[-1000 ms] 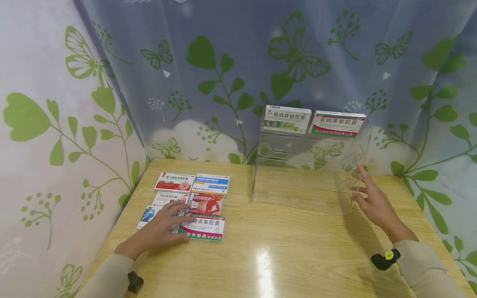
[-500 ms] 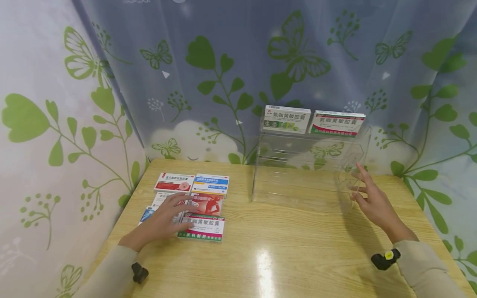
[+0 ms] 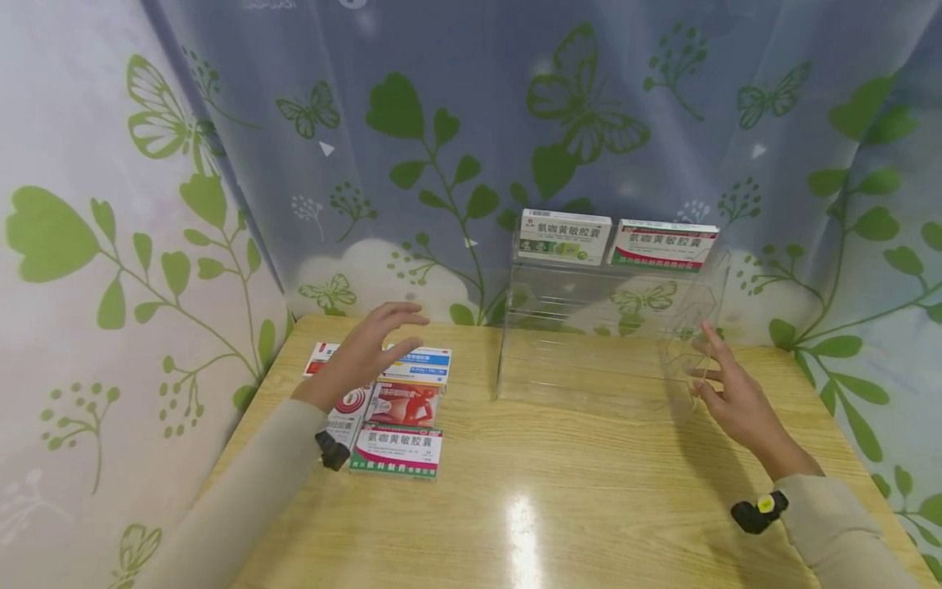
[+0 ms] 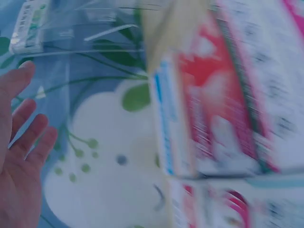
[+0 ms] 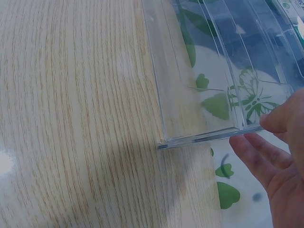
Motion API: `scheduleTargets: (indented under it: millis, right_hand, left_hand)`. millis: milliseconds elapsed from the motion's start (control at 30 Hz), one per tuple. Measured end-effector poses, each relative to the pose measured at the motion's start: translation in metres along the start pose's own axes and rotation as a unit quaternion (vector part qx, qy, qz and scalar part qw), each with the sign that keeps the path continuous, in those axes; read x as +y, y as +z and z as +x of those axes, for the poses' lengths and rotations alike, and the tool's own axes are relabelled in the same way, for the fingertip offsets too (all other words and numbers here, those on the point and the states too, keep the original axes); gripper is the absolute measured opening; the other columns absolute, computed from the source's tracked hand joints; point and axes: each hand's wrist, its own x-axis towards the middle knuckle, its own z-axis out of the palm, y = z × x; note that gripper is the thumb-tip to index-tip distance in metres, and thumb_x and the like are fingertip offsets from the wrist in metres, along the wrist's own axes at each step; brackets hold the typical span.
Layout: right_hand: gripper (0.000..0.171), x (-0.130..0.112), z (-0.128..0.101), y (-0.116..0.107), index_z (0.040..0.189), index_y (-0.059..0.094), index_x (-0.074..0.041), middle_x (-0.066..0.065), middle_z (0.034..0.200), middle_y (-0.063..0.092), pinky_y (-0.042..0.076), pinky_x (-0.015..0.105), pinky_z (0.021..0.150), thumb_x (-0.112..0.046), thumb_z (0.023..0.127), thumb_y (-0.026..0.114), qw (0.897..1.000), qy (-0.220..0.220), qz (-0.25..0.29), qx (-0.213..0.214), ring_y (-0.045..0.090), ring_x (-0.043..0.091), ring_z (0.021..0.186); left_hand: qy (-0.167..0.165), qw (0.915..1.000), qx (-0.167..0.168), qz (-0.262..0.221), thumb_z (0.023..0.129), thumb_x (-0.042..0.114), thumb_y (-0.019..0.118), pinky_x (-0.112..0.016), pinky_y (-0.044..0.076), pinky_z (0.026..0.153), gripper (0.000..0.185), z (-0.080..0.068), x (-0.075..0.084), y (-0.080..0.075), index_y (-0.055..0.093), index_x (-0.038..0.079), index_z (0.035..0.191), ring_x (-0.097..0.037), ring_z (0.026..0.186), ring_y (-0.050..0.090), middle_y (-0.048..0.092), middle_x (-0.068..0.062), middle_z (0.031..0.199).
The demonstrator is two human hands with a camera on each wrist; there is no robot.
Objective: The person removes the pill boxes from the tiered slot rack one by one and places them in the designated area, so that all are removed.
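Note:
My left hand (image 3: 368, 348) hovers over the back of a group of medicine boxes, fingers loosely bent, holding nothing. In the left wrist view its palm (image 4: 19, 175) faces the wall cloth. Below lie a blue-white box (image 3: 427, 366), a red box (image 3: 408, 405) and a white box with pink and green bands (image 3: 401, 450). My sleeve and hand partly cover a box with red rings (image 3: 349, 405) and a red-white one (image 3: 318, 357). My right hand (image 3: 736, 401) touches the side of a clear tiered display rack (image 5: 190, 114) with its fingertips, fingers mostly extended.
Two medicine boxes stand on the rack's top tier, a green-white box (image 3: 565, 237) and a pink-green one (image 3: 665, 245). A patterned cloth (image 3: 456, 123) hangs behind the wooden table (image 3: 559, 491) and at both sides. Black cameras sit on both wrists.
My left hand has lifted off the boxes and moved away toward the back of the table, slightly right. The boxes lie where they were. My right hand stays at the rack's side.

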Motion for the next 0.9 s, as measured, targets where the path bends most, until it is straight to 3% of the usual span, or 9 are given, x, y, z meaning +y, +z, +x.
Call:
scheduleTargets:
  millis: [267, 467, 633, 900]
  right_hand:
    - [0.099, -0.003, 0.000, -0.002, 0.177, -0.002, -0.018, 0.041, 0.163, 0.038, 0.067, 0.036, 0.079, 0.013, 0.105, 0.057, 1.000, 0.001, 0.001, -0.003, 0.064, 0.063, 0.121]
    - [0.099, -0.003, 0.000, -0.001, 0.177, -0.002, -0.017, 0.041, 0.163, 0.038, 0.067, 0.043, 0.079, 0.013, 0.105, 0.058, 1.000, 0.004, -0.002, -0.002, 0.064, 0.063, 0.121]
    - [0.099, -0.002, 0.000, 0.000, 0.177, -0.002, -0.017, 0.041, 0.163, 0.038, 0.067, 0.044, 0.079, 0.013, 0.105, 0.058, 1.000, 0.005, -0.003, -0.002, 0.064, 0.063, 0.122]
    - [0.099, -0.003, 0.000, 0.000, 0.177, -0.003, -0.017, 0.040, 0.163, 0.038, 0.068, 0.048, 0.080, 0.012, 0.105, 0.059, 1.000, 0.004, -0.006, -0.002, 0.064, 0.062, 0.122]
  left_hand:
    - [-0.009, 0.9981, 0.038, -0.048, 0.111, 0.024, 0.067, -0.048, 0.051, 0.120, 0.038, 0.070, 0.023, -0.001, 0.065, 0.008, 0.146, -0.031, 0.147, 0.054, 0.059, -0.013, 0.155]
    - [-0.001, 0.9981, 0.042, -0.044, 0.112, 0.021, 0.064, -0.047, 0.053, 0.118, 0.038, 0.116, 0.047, 0.001, 0.064, 0.008, 0.148, -0.035, 0.138, 0.060, 0.063, -0.015, 0.149]
    - [0.006, 0.9975, 0.054, -0.046, 0.113, 0.017, 0.062, -0.043, 0.053, 0.116, 0.036, 0.147, 0.065, 0.002, 0.064, 0.006, 0.147, -0.035, 0.135, 0.060, 0.064, -0.016, 0.147]
    - [-0.014, 0.9965, 0.075, -0.036, 0.112, 0.021, 0.064, -0.041, 0.052, 0.116, 0.035, 0.186, 0.085, 0.007, 0.065, 0.011, 0.146, -0.028, 0.136, 0.062, 0.064, -0.010, 0.149]
